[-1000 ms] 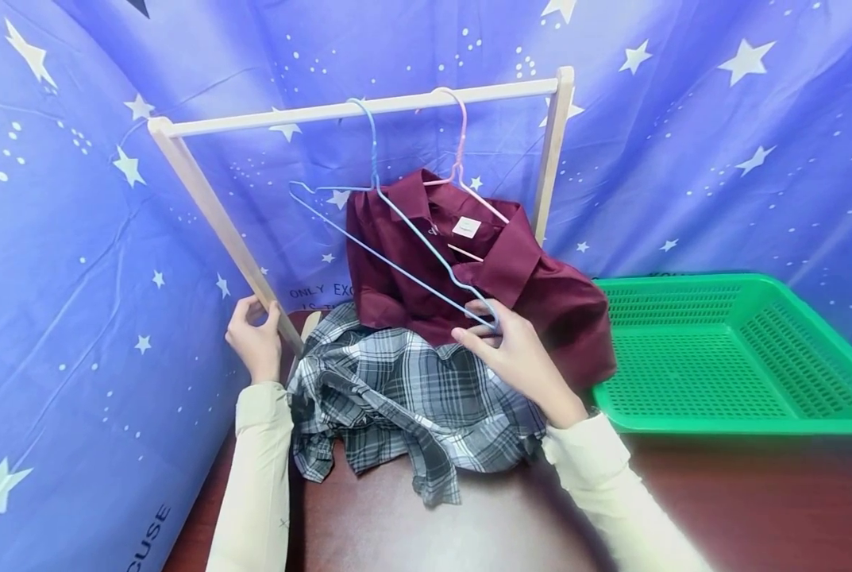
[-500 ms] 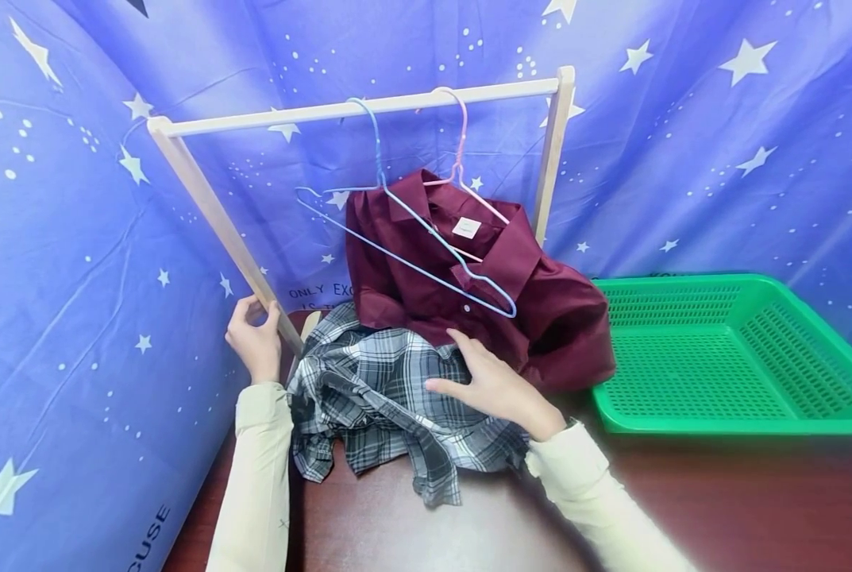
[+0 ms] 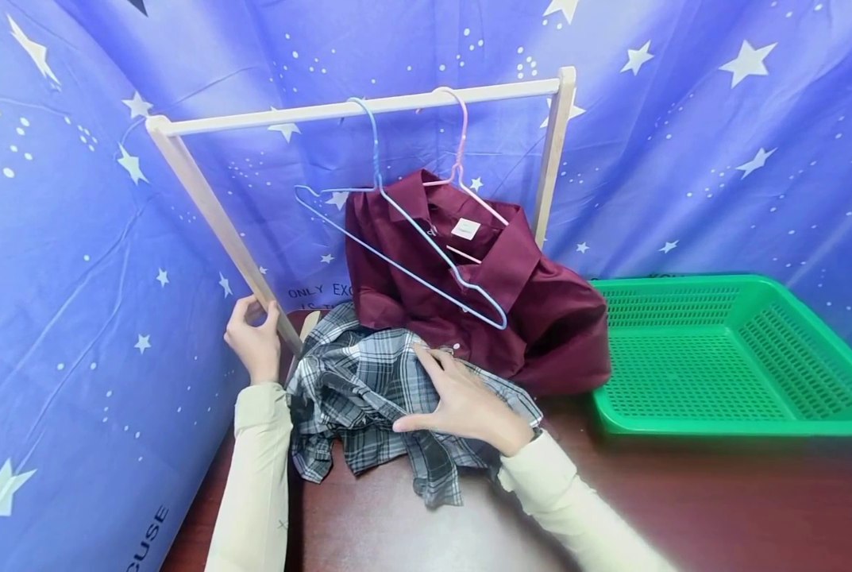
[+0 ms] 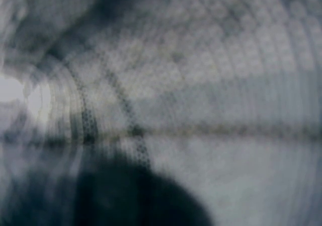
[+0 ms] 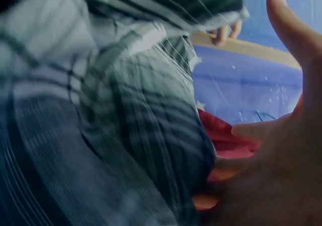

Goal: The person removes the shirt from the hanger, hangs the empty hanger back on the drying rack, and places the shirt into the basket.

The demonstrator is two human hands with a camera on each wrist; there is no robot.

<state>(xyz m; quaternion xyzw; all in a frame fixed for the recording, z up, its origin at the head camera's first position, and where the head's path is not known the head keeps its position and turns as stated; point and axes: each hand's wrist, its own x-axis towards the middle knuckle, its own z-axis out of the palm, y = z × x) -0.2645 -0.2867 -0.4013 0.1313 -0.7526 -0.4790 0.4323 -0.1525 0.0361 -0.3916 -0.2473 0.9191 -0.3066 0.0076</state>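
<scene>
My left hand [image 3: 256, 340] pinches the left post of a wooden clothes rack [image 3: 207, 208] between thumb and fingers, low down. A grey and black plaid shirt [image 3: 368, 353] lies crumpled on the table under the rack. Over its right part is my right hand [image 3: 461, 401], fingers spread and thumb apart, fingertips right at the cloth. In the right wrist view the plaid folds [image 5: 146, 120] stand beside that hand [image 5: 282, 155]. A bare blue hanger [image 3: 376, 151] hangs from the bar, in front of a maroon shirt [image 3: 557, 318] on a pink hanger [image 3: 461, 143].
To the right stands a green plastic basket [image 3: 718, 427] on the reddish-brown table [image 3: 697, 500]. A blue curtain with white stars [image 3: 683, 199] closes off the back and left side. Blurred plaid cloth [image 4: 226, 105] fills the left wrist view.
My right hand has let go of the blue hanger's lower corner and come down and left onto the plaid shirt. The hanger swung a little. The left hand stays put.
</scene>
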